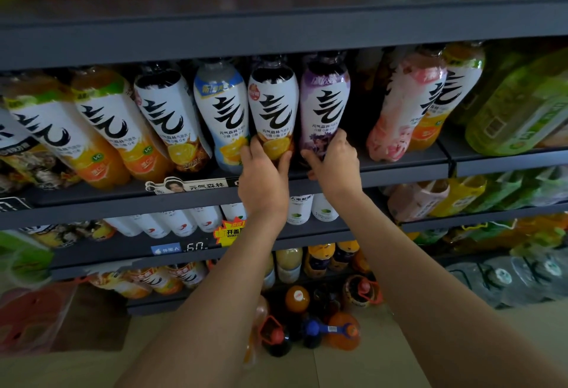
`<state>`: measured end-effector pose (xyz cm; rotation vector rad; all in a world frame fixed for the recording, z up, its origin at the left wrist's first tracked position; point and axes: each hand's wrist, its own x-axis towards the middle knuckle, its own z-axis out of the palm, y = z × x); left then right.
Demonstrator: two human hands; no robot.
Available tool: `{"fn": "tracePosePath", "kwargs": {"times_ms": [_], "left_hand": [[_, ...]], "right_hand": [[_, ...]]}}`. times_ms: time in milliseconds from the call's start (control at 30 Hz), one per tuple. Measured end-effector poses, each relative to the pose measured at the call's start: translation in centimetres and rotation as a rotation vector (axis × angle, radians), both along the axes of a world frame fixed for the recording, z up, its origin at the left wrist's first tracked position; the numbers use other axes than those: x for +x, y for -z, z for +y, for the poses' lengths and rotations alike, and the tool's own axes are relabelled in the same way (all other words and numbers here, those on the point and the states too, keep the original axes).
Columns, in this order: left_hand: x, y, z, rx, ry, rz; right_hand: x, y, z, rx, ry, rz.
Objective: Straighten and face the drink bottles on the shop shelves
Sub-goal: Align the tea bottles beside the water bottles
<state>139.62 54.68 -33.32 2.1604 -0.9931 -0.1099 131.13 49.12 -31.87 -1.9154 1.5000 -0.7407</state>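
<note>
The left hand (pixel 263 169) is gripping the base of the yellow-fruit bottle (pixel 273 111) while the right hand (pixel 333 161) is clasping the foot of the purple bottle (pixel 324 105), both standing mid-row on the middle shelf (pixel 399 169). Held so low, either could be tipping backward or knocking its neighbour as it is being turned. The blue-label bottle (pixel 222 114) is crowding the left side, and the shelf above (pixel 276 28) is leaving little headroom.

On the shelf (pixel 399 169), the left-held bottle (pixel 272 111) stands just left of the right-held bottle (pixel 324 105).
</note>
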Motion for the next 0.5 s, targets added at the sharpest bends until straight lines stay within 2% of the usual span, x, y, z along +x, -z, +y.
{"fn": "tracePosePath", "kwargs": {"times_ms": [133,233,367,500], "left_hand": [[-1.0,-0.5,0.8,-0.122,-0.038,0.129],[-2.8,-0.8,2.0,-0.205,0.06,0.088],[-5.1,-1.2,0.7,-0.141,0.124,0.103],[-6.5,-1.3,-1.4,-0.045,0.014,0.18]], "right_hand": [[-1.2,-0.5,-0.1,0.145,-0.005,-0.083],[-4.3,-0.9,0.0,0.004,0.105,-0.134],[-9.0,-1.7,-2.0,-0.109,0.444,-0.142],[-9.9,-1.4,-4.4,-0.018,0.33,0.005]]}}
